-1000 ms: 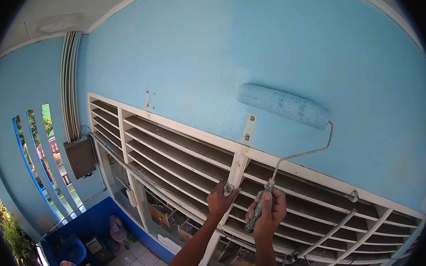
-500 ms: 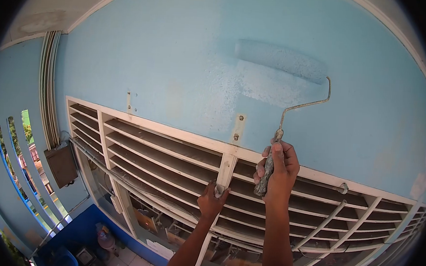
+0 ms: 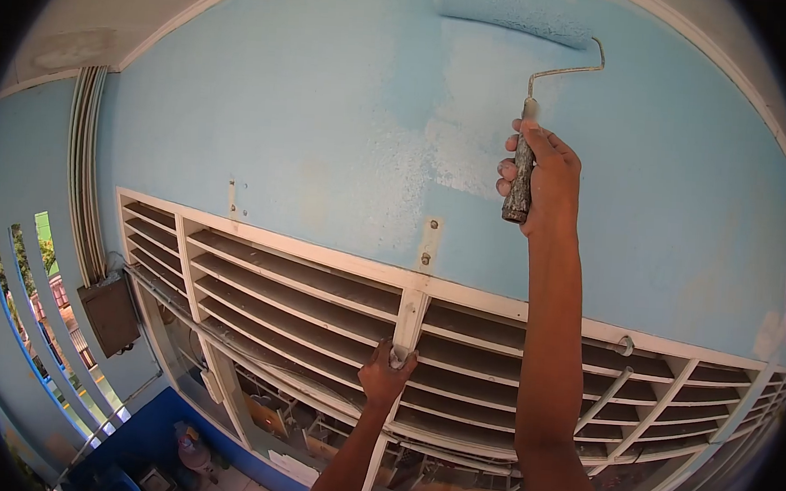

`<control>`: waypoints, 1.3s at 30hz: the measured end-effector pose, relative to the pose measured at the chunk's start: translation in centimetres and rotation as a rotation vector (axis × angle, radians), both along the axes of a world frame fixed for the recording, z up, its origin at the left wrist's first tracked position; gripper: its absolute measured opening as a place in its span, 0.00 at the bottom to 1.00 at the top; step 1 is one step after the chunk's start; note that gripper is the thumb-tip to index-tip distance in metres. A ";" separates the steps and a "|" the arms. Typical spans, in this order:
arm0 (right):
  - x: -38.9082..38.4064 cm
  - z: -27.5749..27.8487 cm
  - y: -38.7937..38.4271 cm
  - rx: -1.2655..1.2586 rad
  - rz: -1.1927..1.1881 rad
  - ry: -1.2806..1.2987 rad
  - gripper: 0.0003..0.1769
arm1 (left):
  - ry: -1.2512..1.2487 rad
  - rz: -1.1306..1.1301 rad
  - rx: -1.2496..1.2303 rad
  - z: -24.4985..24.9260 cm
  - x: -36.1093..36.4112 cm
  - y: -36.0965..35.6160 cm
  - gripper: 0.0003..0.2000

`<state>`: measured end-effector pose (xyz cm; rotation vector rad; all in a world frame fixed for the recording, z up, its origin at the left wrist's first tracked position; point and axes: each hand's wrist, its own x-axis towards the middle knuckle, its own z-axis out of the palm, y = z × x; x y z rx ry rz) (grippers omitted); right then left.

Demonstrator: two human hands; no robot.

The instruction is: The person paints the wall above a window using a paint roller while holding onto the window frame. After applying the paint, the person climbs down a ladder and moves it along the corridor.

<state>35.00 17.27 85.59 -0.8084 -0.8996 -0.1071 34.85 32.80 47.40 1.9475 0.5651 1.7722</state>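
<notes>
Right hand [image 3: 557,170] closes around the paint-crusted handle [image 3: 519,186] of a paint roller, fingers curled on one side and thumb along the top, at the end of a raised arm. Below it and to its left, the left hand [image 3: 385,376] sits at a white post [image 3: 412,310]; something pale [image 3: 398,358] shows between its thumb and finger, and I cannot tell whether it grips that or the post. Slats [image 3: 300,298] run off to both sides of the left hand. Above the right hand, a bent wire [image 3: 566,72] leads to the roller sleeve [image 3: 515,17], which appears to lie against the blue wall [image 3: 327,142]. Uneven pressure along that wide sleeve could leave ridges or thin patches. An overloaded sleeve could drip onto the slats below the hand. To the lower left of the right hand, a bolted metal plate [image 3: 429,243] could snag the sleeve if a stroke ran too low. Farther left, beyond both hands, are pipes [image 3: 84,173] and a metal box [image 3: 108,315]. Should the left hand slip, the long reach could upset the person's balance.
</notes>
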 end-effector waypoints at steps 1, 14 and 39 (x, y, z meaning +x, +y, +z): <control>0.0 -0.3 -0.1 0.002 0.017 0.004 0.14 | 0.008 0.030 0.014 -0.1 0.1 0.1 0.26; -4.2 -18.7 -1.9 -0.096 0.069 0.218 0.15 | 0.061 0.024 -0.052 0.5 -0.5 -0.7 0.25; -7.6 -25.8 -1.9 -0.155 0.023 0.250 0.17 | 0.141 0.052 -0.075 3.5 1.0 -0.5 0.23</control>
